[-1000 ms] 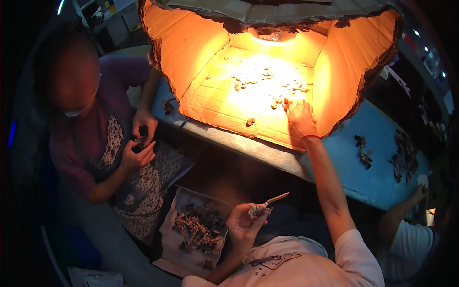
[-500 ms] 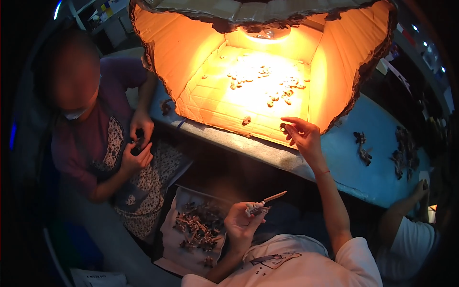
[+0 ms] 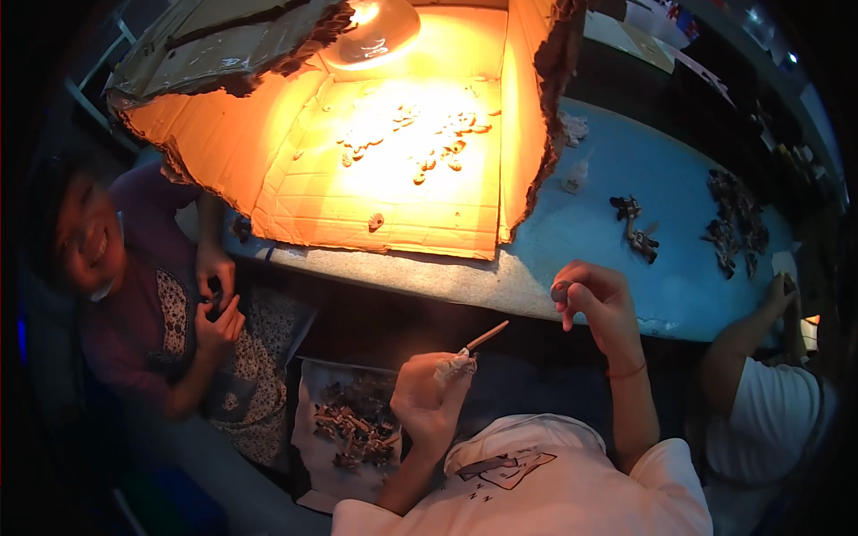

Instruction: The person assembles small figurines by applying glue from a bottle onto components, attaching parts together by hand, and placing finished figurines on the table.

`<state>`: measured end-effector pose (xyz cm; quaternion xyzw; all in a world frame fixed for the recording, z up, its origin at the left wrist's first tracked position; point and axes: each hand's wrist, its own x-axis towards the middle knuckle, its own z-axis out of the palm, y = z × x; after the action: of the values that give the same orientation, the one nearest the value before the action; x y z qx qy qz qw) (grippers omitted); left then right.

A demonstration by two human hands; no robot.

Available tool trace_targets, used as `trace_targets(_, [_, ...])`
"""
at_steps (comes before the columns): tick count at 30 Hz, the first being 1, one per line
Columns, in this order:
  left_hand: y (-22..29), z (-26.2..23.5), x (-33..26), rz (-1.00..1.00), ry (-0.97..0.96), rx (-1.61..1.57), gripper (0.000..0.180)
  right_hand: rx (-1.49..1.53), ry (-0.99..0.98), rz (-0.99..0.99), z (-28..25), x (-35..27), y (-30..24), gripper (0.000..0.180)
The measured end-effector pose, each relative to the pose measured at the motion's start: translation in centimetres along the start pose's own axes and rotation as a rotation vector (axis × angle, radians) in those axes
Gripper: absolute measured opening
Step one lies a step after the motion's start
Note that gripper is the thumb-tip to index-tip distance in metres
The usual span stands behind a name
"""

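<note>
My left hand (image 3: 427, 402) is closed around a small, pale, lumpy piece (image 3: 456, 364) with a thin wooden stick (image 3: 489, 334) poking up from it. To the right and higher, my right hand (image 3: 603, 308) pinches a small round dark piece (image 3: 561, 291) between thumb and fingers, just off the table's front edge. The two hands are apart. Ahead of them is an open cardboard box (image 3: 295, 214), brightly lit inside by a lamp (image 3: 375, 36). Several small roundish pieces (image 3: 447, 147) lie on its floor, and one piece (image 3: 375, 221) sits near its front edge.
On the blue tabletop (image 3: 590, 241), right of the box, lie several small dark figures (image 3: 636, 230) and a larger pile (image 3: 737, 219). A tray (image 3: 308, 429) of similar pieces is low at left. One person (image 3: 134, 268) works at left, another (image 3: 769, 402) at right.
My right hand has drawn back from the box's front with the small round piece. My left hand keeps its hold. The view has swung right, and the person at left has lifted their head.
</note>
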<state>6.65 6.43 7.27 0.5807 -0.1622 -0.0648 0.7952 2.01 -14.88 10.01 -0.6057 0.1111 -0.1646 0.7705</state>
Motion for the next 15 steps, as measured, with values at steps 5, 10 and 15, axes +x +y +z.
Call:
trace_targets(5, [-1.3,3.2,1.2,0.305,-0.042,0.295,0.028,0.075,0.059,0.088,0.0,-2.6,-2.8,0.011])
trace_targets(10, [-2.0,5.4,1.5,0.6,0.012,0.551,0.026,0.187,-0.013,0.051,0.2,-3.9,-2.9,0.012])
trace_targets(15, [-2.5,6.6,1.2,0.744,-0.017,0.654,0.029,0.286,-0.054,0.103,0.3,-4.3,-3.5,0.014])
